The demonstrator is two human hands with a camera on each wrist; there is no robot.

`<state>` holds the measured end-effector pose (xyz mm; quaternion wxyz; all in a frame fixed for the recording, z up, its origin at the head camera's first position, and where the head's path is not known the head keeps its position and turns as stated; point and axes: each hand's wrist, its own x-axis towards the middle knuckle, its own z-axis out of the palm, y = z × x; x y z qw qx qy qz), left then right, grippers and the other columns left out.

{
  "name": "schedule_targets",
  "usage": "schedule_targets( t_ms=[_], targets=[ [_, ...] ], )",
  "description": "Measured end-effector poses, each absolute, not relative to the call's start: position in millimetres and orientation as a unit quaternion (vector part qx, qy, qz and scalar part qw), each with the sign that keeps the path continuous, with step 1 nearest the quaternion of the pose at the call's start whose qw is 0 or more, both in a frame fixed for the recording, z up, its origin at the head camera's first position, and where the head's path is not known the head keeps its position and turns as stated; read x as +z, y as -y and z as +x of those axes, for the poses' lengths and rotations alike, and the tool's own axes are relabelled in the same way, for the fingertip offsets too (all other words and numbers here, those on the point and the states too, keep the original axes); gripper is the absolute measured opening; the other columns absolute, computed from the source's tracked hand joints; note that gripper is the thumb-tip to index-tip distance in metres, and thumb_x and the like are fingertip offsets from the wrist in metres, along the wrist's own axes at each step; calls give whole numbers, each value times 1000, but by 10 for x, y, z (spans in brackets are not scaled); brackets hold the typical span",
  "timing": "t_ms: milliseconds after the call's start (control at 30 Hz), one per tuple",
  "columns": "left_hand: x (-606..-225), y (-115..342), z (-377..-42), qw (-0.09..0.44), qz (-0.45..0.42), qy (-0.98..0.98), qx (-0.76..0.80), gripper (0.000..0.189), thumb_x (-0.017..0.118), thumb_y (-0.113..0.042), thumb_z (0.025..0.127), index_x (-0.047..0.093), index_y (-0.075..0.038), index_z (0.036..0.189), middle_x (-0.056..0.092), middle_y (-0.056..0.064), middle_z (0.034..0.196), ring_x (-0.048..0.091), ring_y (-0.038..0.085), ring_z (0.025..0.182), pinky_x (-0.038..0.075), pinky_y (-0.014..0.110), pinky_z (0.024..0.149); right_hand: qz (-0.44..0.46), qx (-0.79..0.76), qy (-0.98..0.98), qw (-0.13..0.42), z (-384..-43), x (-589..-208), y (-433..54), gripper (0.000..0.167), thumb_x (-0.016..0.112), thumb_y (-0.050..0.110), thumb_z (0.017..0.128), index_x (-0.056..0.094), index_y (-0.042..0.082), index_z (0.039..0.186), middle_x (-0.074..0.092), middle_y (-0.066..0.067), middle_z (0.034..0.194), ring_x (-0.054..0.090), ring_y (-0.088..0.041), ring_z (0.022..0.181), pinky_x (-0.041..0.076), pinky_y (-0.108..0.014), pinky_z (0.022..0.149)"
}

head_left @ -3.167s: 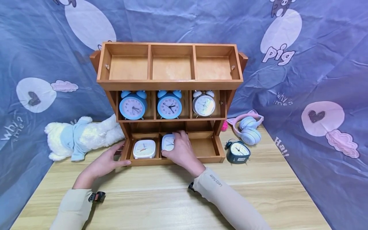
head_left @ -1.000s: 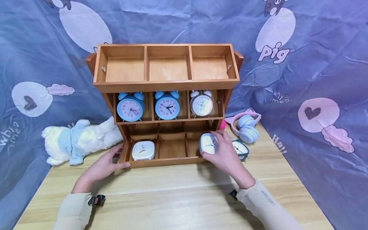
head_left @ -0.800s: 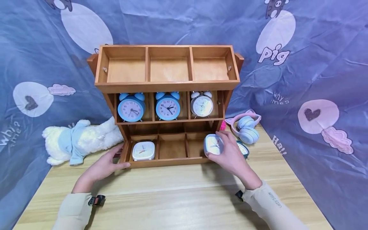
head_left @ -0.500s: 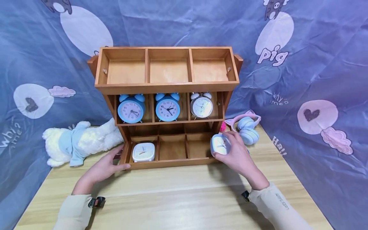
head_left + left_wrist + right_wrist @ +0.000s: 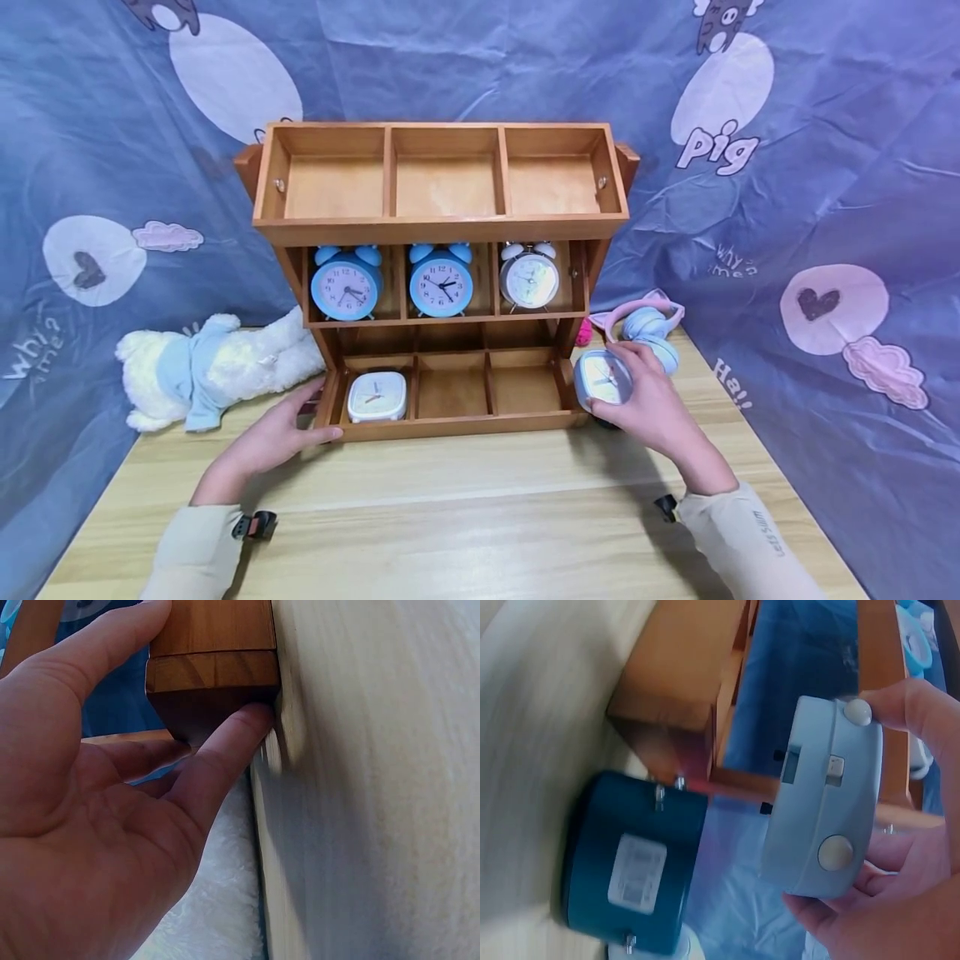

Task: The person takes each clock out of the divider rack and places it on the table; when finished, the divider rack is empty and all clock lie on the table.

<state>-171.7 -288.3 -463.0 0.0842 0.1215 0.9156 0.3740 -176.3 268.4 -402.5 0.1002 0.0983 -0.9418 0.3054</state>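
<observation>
In the head view my right hand pinches a pale blue square alarm clock just past the right end of the wooden three-tier rack. The right wrist view shows the clock's back, with knobs and a switch, between thumb and fingers. Below it a dark green alarm clock stands on the table, mostly hidden in the head view. My left hand grips the left end of the rack's bottom tray, thumb and fingers on different sides. A white square clock sits in that tray's left compartment.
Two blue twin-bell clocks and a white one stand in the middle tier. A white plush toy lies left of the rack. Cat-ear headphones and a pink object lie behind on the right.
My right hand has lifted the pale blue clock from the bottom tray's middle compartment and carried it right, beyond the tray's end, covering the dark green clock. The left hand stays in place.
</observation>
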Motion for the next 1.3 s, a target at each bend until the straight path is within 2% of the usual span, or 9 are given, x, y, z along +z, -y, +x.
schedule_targets(
  t_ms=[300,600,667,800,900,1300],
  targets=[
    [-4625,2885,-1729,90,119,-912,383,101,83,-35,104,24,5,175,49,35,166,57,56,146,50,71,118,109,293,943,117,-1742,-3949,-3002,88,96,22,77,60,1,155,54,-23,154,59,-47,129,47,-53,99],
    [-4613,2922,-1723,83,120,-913,380,99,83,-34,103,26,6,174,51,35,165,58,55,145,50,71,118,124,270,946,130,-1679,-3922,-3265,88,96,23,78,60,1,156,53,-22,155,57,-50,131,46,-57,97],
    [-4610,2916,-1723,83,120,-914,380,99,83,-35,103,26,6,174,51,35,165,58,55,145,49,71,118,129,268,945,135,-1652,-3935,-3344,88,97,22,78,61,1,155,54,-22,155,55,-50,133,44,-54,97],
    [-4613,2901,-1729,84,123,-913,381,101,83,-36,103,26,6,174,50,35,166,56,55,147,48,72,119,134,271,941,151,-1598,-3970,-3517,87,98,19,75,63,3,153,56,-20,154,57,-48,129,38,-34,96],
    [-4617,2891,-1742,83,127,-911,382,101,84,-36,103,25,7,174,49,35,167,56,55,148,48,73,119,129,271,941,159,-1582,-3996,-3633,88,99,17,74,64,4,153,56,-20,154,58,-46,125,34,-26,92],
    [-4628,2888,-1741,87,121,-913,381,102,83,-37,103,25,6,174,50,35,167,55,55,148,47,72,120,108,265,945,160,-1617,-4096,-3862,86,98,17,75,64,2,152,55,-23,154,57,-46,125,32,-25,92]
  ],
)
